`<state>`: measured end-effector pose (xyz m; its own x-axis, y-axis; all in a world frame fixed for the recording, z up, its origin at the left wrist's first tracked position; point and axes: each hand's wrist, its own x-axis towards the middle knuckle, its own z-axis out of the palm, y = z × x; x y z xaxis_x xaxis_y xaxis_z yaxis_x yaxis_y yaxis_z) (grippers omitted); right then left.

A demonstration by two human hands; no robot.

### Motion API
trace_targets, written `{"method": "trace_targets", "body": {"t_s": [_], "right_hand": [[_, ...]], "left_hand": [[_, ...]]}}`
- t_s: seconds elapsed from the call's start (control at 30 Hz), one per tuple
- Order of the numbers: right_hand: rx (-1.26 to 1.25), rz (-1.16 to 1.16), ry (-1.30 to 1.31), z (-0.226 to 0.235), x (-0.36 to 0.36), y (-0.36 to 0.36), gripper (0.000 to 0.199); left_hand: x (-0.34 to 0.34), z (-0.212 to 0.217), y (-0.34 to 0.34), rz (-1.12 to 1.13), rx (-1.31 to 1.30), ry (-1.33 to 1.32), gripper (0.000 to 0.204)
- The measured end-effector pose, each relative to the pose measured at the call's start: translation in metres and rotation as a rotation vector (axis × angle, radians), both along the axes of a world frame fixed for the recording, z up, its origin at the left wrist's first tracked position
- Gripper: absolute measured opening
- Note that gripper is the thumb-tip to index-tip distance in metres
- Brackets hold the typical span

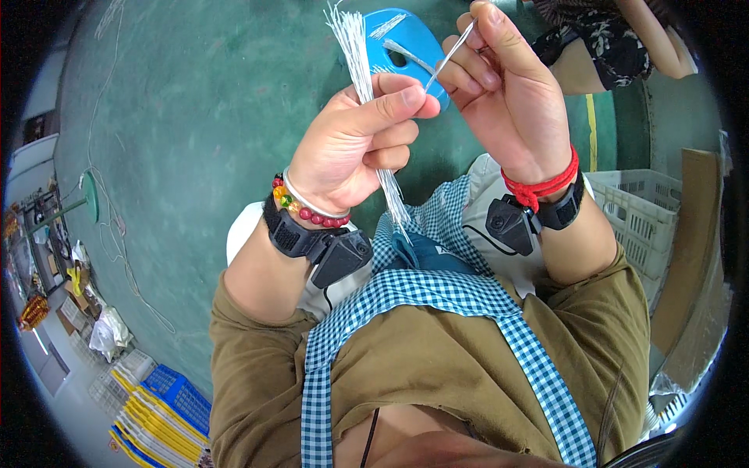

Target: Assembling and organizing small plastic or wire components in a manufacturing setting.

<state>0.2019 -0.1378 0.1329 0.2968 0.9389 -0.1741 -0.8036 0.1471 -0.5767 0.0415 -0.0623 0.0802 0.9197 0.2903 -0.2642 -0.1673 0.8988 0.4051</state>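
My left hand (363, 140) is closed around a bundle of thin white strands (356, 58), whose frayed ends stick up above the fist and hang below it. Between its thumb and index fingertip it also pinches one end of a thin twisted white strand (451, 58). The other end is caught between the thumb and fingers of my right hand (511, 90), so the strand slants up between both hands. Behind them stands a blue plastic stool (425, 39) with an oval hole in its seat. More white strands (388, 26) lie on the seat.
A white plastic crate (636, 207) and a cardboard piece (694, 226) are at my right. Another person's legs (581, 66) show at the far right. Stacked blue and yellow crates (168, 413) stand at lower left. A loose cord (117, 226) trails over the green floor.
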Motion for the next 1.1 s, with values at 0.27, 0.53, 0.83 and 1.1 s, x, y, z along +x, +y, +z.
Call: {"method": "trace_targets", "body": {"t_s": [0.27, 0.53, 0.83, 1.1], "right_hand": [[-0.017, 0.001, -0.002, -0.002, 0.000, 0.001, 0.025], [0.482, 0.170, 0.036, -0.047, 0.027, 0.031, 0.027], [-0.012, -0.032, -0.027, -0.001, 0.002, 0.002, 0.027], [0.010, -0.029, -0.036, -0.001, 0.002, 0.003, 0.026]], "left_hand": [[0.000, 0.006, -0.002, 0.055, 0.059, 0.084, 0.018], [0.001, 0.014, -0.003, -0.078, 0.044, 0.105, 0.024], [-0.001, 0.009, -0.002, -0.086, 0.037, 0.068, 0.019], [-0.001, 0.005, 0.003, -0.068, 0.051, 0.046, 0.014]]}}
